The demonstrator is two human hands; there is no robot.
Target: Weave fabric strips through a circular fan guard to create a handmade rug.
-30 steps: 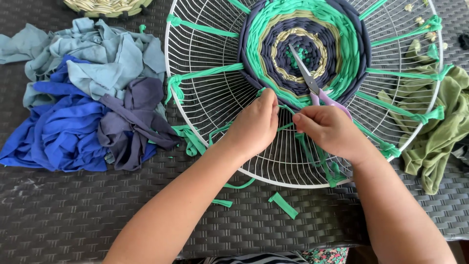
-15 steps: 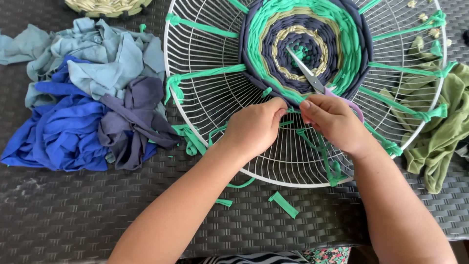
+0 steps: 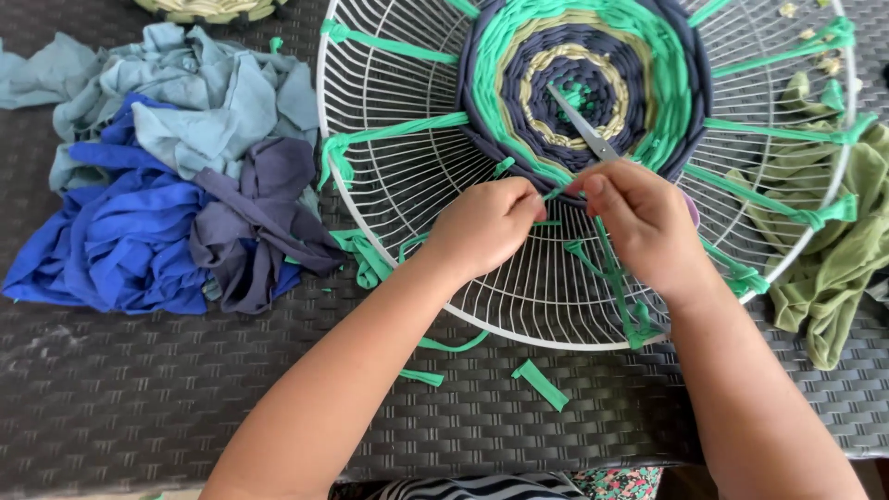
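A round white wire frame (image 3: 389, 199) lies on the dark woven table, with green fabric strips (image 3: 398, 134) stretched as spokes. A circular weave (image 3: 593, 83) of navy, green and beige bands fills its centre. My left hand (image 3: 486, 227) pinches a green strip end at the weave's lower edge. Just to its right, my right hand (image 3: 644, 222) holds scissors (image 3: 582, 125) whose blades point up-left over the weave, and its fingertips also pinch the green strip. The two hands nearly touch.
A heap of blue, light-blue and purple-grey fabric (image 3: 171, 204) lies left of the frame. Olive-green cloth (image 3: 833, 268) sits under the frame's right side. Cut green scraps (image 3: 540, 384) lie near the table's front edge. Another woven piece (image 3: 208, 9) shows at the top.
Both hands have shifted slightly up toward the weave's lower edge and come closer together. The scissors moved with the right hand.
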